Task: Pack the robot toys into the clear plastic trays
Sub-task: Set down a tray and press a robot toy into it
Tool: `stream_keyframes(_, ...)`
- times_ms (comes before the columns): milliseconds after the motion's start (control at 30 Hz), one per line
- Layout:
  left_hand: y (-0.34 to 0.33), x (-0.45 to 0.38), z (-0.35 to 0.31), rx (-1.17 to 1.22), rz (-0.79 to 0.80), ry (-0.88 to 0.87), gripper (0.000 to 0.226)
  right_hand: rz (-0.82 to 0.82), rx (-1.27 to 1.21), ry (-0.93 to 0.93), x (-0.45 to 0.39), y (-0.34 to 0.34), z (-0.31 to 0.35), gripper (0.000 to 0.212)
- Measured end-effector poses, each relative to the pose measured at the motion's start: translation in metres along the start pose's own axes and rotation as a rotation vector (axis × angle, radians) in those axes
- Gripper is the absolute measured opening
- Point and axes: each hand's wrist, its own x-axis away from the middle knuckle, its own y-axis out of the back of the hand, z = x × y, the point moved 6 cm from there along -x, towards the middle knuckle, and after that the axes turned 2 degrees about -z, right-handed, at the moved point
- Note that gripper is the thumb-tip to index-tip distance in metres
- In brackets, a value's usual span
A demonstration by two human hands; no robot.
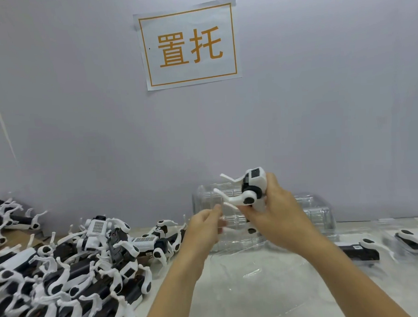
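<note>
A white-and-black robot toy [251,189] is held up above the tabletop [268,287], in front of the stack of clear plastic trays [320,213] that stands against the wall. The right hand [275,215] grips it, fingers curled round the white body from behind and thumb across the lower part, so the toy's thin white legs stick out to the left. The left hand [202,227] is just beside those legs; its fingers [216,209] are bunched together at the tip of the lowest leg, seemingly pinching it, though blur makes the contact hard to confirm.

To the left a large pile of robot toys [71,272] lies jumbled on the tabletop, reaching to the frame's edge. On the right, near the trays, two more toys [360,250] lie flat, apparently set in clear trays. A paper sign [188,43] with orange characters hangs on the wall [81,104] above
</note>
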Motion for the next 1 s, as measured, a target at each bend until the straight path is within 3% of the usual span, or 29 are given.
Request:
stream_keyframes(100,-0.003,0.002,0.021,-0.422,0.031,0.016,0.032,-0.050,0.081,-0.031,-0.007,0.017,-0.019,0.021)
stream_keyframes(200,-0.017,0.002,0.057,-0.697,0.152,0.121,0.050,-0.004,0.063,-0.180,-0.009,0.028,-0.040,0.032)
stream_keyframes(267,-0.018,0.000,0.068,-0.650,0.132,0.148,0.049,0.050,0.049,-0.281,-0.008,0.029,-0.050,0.045)
stream_keyframes(333,-0.008,-0.005,0.070,-0.550,0.045,0.135,0.038,0.073,0.102,-0.284,-0.009,0.031,-0.053,0.044)
stream_keyframes(467,0.015,-0.010,0.079,-0.367,-0.081,0.156,0.041,0.120,0.188,-0.204,-0.009,0.027,-0.051,0.015)
stream_keyframes(633,0.020,-0.008,0.087,-0.120,-0.071,0.209,0.038,0.160,0.045,-0.240,-0.006,0.009,-0.052,0.011)
stream_keyframes(733,0.019,-0.008,0.090,-0.057,-0.072,0.221,0.036,0.148,-0.042,-0.315,0.000,-0.008,-0.056,0.022)
stream_keyframes(833,0.016,-0.009,0.091,-0.046,-0.047,0.207,0.035,0.129,-0.015,-0.255,0.007,-0.027,-0.056,0.031)
stream_keyframes(1000,0.014,-0.013,0.095,-0.012,-0.051,0.192,0.033,0.331,0.099,-0.145,0.020,-0.056,-0.059,0.020)
